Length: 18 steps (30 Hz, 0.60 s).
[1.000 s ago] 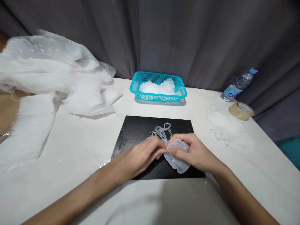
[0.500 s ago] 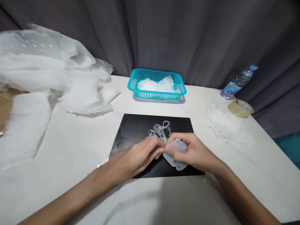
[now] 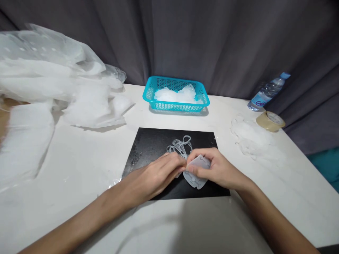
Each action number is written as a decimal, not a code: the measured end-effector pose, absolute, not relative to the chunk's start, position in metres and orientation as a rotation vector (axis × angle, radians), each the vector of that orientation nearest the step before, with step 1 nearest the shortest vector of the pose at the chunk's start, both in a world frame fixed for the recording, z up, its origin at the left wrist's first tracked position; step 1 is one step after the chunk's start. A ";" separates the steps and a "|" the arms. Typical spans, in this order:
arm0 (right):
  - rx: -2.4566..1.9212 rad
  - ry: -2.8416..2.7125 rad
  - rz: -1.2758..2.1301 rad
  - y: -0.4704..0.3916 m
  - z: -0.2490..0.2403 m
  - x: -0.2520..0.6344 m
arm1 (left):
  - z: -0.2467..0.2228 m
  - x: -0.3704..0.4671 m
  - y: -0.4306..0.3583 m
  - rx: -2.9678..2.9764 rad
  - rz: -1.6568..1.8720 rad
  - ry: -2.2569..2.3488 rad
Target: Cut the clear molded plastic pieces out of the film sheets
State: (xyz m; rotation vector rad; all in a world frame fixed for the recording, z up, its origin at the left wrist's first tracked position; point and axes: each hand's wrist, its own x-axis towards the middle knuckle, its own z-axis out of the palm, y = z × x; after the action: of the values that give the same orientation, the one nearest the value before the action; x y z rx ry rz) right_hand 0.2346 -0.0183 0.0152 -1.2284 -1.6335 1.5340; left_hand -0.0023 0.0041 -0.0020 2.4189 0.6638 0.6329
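Note:
Over a black mat, my right hand pinches a translucent, flat, flexible piece with rounded edges and small raised marks. My left hand is closed, its fingertips meeting the right ones at the piece's left edge. What exactly the left fingers grip is hidden behind them; a bit of translucent material shows just below. Thin looped translucent strips lie on the mat beyond my fingertips.
A turquoise basket holding translucent pieces stands at the back. White plastic sheets and bags pile up at left. To the right are a water bottle, a tape roll and a heap of thin translucent scraps.
The flat piece's lower end has tilted slightly left and up in my right hand. Both hands stay together over the mat; the whole view has shifted slightly.

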 end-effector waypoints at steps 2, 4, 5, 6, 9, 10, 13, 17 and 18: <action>-1.229 -1.638 1.535 -0.018 0.015 0.235 | -0.003 -0.003 0.004 2.435 0.635 0.650; -1.242 -1.639 1.530 -0.019 0.016 0.235 | -0.005 -0.004 0.004 2.458 0.654 0.625; -1.250 -1.637 1.526 -0.019 0.017 0.234 | -0.006 -0.004 0.005 2.472 0.664 0.610; -1.256 -1.631 1.521 -0.020 0.018 0.233 | -0.007 -0.005 0.005 2.492 0.681 0.595; -1.273 -1.601 1.513 -0.021 0.019 0.231 | -0.008 -0.005 0.008 2.640 0.731 0.519; -1.276 -1.592 1.513 -0.021 0.018 0.230 | -0.007 -0.005 0.009 2.737 0.748 0.476; -1.280 -1.574 1.534 -0.018 0.011 0.226 | -0.003 -0.001 0.011 3.078 0.840 0.312; -1.414 -1.513 1.482 -0.011 -0.003 0.224 | 0.002 0.003 0.008 3.207 1.053 0.103; -1.434 -1.479 1.478 -0.010 -0.006 0.226 | 0.003 0.002 0.008 3.172 1.052 0.102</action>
State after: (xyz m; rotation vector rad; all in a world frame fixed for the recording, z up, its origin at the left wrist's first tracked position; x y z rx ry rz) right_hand 0.2255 -0.0095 -0.0055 -1.4345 -1.4789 1.4783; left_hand 0.0022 0.0075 0.0028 3.1725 0.1024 1.0516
